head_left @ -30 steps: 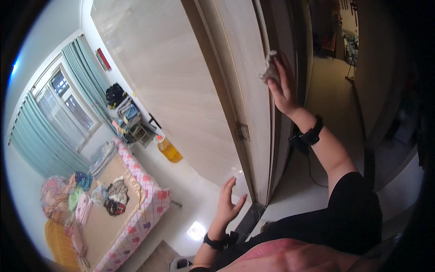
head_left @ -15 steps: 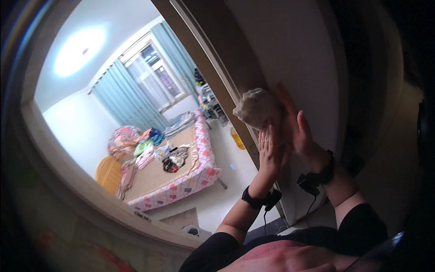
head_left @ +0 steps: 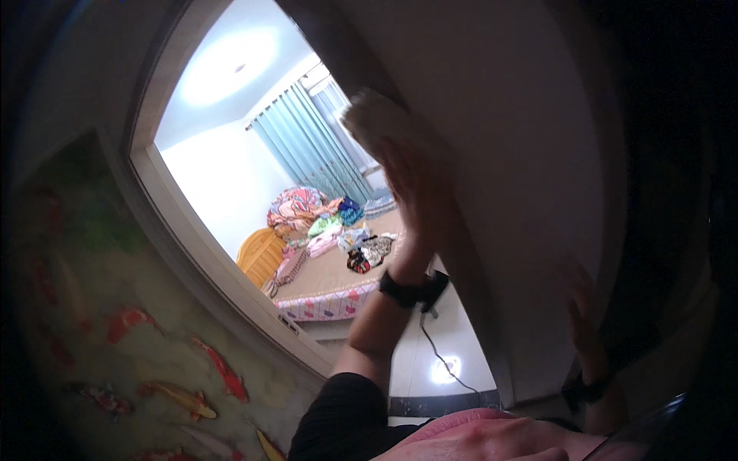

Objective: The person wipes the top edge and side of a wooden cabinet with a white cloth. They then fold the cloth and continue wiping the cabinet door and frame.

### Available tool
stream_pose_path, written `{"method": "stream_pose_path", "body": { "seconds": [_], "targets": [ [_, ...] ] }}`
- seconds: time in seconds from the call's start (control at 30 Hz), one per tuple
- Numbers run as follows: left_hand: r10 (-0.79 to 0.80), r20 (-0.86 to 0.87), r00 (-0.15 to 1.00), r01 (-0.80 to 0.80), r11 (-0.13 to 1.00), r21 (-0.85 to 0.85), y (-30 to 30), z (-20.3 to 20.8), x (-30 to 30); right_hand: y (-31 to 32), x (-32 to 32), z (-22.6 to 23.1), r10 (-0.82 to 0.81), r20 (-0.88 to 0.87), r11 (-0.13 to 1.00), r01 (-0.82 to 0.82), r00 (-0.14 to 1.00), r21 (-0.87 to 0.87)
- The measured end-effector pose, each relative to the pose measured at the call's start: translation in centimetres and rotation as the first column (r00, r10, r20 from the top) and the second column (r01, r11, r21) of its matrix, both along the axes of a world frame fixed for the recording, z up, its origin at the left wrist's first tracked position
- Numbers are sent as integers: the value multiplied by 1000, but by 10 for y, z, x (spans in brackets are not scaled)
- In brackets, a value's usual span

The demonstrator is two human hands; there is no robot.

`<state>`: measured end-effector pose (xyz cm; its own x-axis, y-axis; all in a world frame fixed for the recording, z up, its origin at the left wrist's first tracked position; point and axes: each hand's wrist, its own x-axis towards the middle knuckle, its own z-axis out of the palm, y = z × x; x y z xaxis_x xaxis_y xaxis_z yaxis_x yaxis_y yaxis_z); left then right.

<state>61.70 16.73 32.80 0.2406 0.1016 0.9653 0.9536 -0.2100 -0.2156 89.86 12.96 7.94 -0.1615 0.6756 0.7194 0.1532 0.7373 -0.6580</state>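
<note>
A pale, crumpled cloth (head_left: 382, 123), blurred by motion, lies against the free edge of a door (head_left: 511, 177). My left hand (head_left: 413, 188) holds it there, reaching up with its fingers stretched over the cloth's lower part. Lower and farther right, my right hand (head_left: 586, 319) is dim, with fingers apart and nothing in them. It is beside the door's face; whether it touches is hard to tell. Black bands with devices circle both wrists, and a thin cable (head_left: 440, 349) hangs from the left one.
Through the doorway stands a bed (head_left: 330, 280) with heaped clothes and bedding, a yellow headboard (head_left: 264, 250) and a teal curtain (head_left: 311, 142). The door frame (head_left: 223, 261) runs along the left. Beside it is a wall panel with koi pictures (head_left: 138, 361).
My right hand has left the cloth and dropped to the lower right. My left hand has carried the cloth upward along the door. The view has swung left, bringing the koi panel in.
</note>
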Motion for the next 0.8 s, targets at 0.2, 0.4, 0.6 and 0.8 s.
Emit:
{"method": "stream_pose_path", "body": {
  "seconds": [0.2,0.4,0.6,0.8],
  "targets": [
    [48,90,995,-53,997,60,25,187,20,-15,73,-61,-314,48,935,317,948,-160],
    [45,-612,789,512,501,697,30,404,10,7,82,-123,-461,-13,822,422,887,-382],
    [466,67,882,-464,837,290,40,455,-9,10,77,-124,-565,-7,822,562,825,-90],
    [669,-148,728,-590,722,361,2,610,-52,37,55,-100,-389,-91,921,391,917,2]
  ]
}}
